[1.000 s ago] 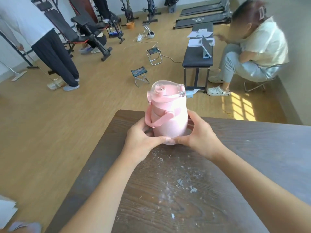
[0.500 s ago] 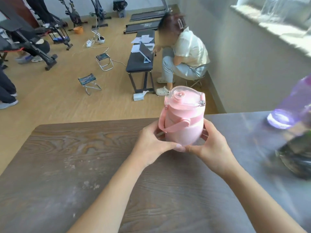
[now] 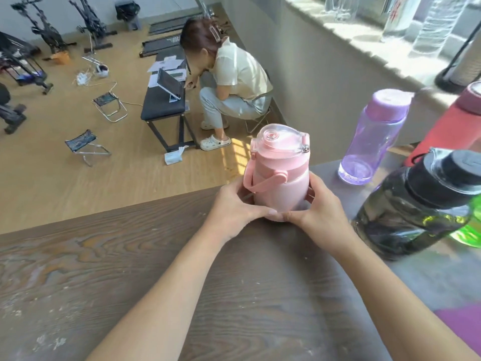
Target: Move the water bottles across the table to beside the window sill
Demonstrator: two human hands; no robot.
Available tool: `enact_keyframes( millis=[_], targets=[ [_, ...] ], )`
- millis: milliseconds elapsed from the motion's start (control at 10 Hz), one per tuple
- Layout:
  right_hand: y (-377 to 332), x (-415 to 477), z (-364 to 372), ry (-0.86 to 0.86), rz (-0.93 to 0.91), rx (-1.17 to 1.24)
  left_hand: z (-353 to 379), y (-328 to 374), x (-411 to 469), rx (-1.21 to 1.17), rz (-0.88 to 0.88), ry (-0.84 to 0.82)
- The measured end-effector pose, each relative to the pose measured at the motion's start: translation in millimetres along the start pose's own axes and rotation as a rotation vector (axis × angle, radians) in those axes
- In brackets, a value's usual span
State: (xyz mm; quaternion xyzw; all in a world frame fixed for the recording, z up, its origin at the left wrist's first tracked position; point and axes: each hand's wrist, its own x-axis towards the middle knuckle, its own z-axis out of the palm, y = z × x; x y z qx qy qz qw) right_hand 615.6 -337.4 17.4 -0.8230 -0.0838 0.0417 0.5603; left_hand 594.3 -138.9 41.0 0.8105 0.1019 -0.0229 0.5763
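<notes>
Fingers of both your hands are wrapped tight round the lower body of the pink bottle, thumbs meeting at the front near its base. Your left hand grips the strap side, your right hand the opp. side. Bottle is upright, close to the table far edge, roughly mid-width; can't tell if its base touches the top or sits just above it. To the right, near the far right corner, a clear purple bottle stands w/ purple cap on. Nearer you along the right edge is a dark smoky bottle w/ black lid, just beside your right hand; a green bottle peeks out behind it, and a red bottle sits past that. Window sill runs beyond the right edge.
</notes>
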Motion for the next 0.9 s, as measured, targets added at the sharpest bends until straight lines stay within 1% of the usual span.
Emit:
enact_keyframes(
  millis=[400,700,800,900],
  targets=[
    [10,21,6,0.025,-0.01,0.074,2,-9,28,-0.062,0.007,-0.027],
    [0,14,4,-0.026,0.039,0.093,4,-6,19,-0.162,-0.004,-0.121],
    [-6,1,0,0.01,0.105,0.056,-2,-7,3,-0.153,-0.006,-0.101],
    [-15,-30,-1,0.105,0.166,0.104,-8,-16,-27,-0.144,-0.03,-0.044]
  ],
)
